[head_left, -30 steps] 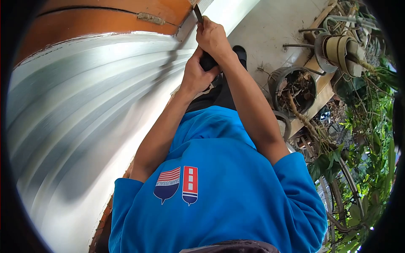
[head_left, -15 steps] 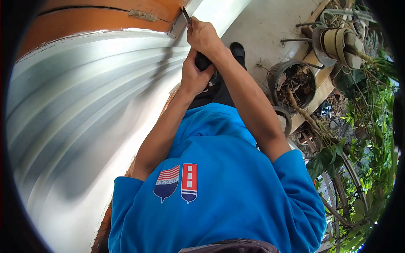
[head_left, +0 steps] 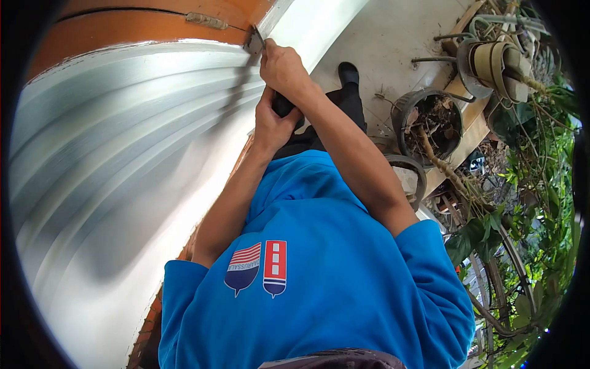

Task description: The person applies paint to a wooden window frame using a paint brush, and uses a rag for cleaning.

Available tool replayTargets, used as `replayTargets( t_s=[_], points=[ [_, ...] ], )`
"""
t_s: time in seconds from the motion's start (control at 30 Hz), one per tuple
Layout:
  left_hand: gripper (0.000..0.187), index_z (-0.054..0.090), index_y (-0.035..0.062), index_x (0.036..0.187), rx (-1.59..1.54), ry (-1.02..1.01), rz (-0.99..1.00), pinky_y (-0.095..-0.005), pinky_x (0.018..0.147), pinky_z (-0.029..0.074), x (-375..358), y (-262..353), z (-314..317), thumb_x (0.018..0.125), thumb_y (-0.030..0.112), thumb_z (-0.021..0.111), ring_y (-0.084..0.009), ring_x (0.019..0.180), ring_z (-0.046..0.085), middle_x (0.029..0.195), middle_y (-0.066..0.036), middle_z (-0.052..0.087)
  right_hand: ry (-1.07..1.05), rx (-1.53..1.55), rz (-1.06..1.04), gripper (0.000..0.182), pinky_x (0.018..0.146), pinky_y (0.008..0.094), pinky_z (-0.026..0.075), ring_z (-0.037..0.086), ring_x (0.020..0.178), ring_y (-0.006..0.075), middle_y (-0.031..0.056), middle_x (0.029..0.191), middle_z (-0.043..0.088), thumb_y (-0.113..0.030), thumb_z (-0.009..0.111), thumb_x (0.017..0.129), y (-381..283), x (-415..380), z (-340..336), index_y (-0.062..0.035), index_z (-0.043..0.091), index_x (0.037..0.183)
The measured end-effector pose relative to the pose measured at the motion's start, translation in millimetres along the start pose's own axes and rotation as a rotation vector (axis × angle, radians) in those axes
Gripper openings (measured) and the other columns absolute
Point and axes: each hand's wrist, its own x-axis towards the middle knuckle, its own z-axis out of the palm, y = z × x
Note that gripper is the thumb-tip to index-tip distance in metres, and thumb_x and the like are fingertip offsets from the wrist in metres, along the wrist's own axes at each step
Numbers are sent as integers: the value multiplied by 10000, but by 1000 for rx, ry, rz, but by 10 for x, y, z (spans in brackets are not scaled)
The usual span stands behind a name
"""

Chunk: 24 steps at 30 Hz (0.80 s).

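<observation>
At the top centre, my right hand (head_left: 284, 72) is closed around a thin metal blade (head_left: 259, 37) whose narrow end sticks out past the fingers. That end is right at the corner where the orange wooden panel (head_left: 135, 27) meets the white frame (head_left: 279, 13). Just below, my left hand (head_left: 273, 126) wraps around a black handle (head_left: 283, 106), which lies in line with the blade. My right hand covers the stretch between handle and blade. A pale hinge (head_left: 207, 21) sits across a dark gap in the orange panel, left of the blade.
White ridged moulding (head_left: 141, 111) fills the left side. To the right are a black plant pot (head_left: 424, 101) with soil and dry leaves, stacked pots (head_left: 498, 64), a wooden plank (head_left: 470, 138) and leafy plants (head_left: 534, 227). A black shoe (head_left: 348, 72) stands on the tiled floor (head_left: 381, 49).
Both hands have moved left together, bringing the blade's end to the corner beside the orange panel. More of my leg and shoe now shows right of the hands.
</observation>
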Motion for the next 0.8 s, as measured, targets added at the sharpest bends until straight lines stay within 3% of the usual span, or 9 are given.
replayTargets(
  t_s=[0.23, 0.33, 0.8],
  points=[
    [569, 527, -14, 1269, -61, 37, -2, -311, 869, 527, -43, -58, 19, 747, 8, 754, -192, 976, 671, 1078, -139, 690, -42, -24, 49, 207, 729, 545, 550, 660, 770, 503, 317, 794, 657, -120, 490, 917, -90, -59, -49, 55, 570, 994],
    [527, 530, -6, 1280, 14, -25, -23, -325, 968, 478, -28, 37, 16, 807, 27, 760, -189, 1078, 634, 1166, -119, 667, -7, -9, 37, 212, 732, 542, 552, 664, 775, 501, 312, 796, 661, -133, 498, 921, -79, -62, -105, 48, 574, 1000],
    [532, 533, -13, 1287, -18, 9, -40, -317, 957, 479, -89, 63, -18, 803, 27, 751, -196, 1071, 635, 1164, -133, 664, 2, 1, 15, 216, 709, 549, 549, 656, 733, 512, 327, 754, 644, -141, 505, 931, -39, -72, 50, 58, 566, 987]
  ],
)
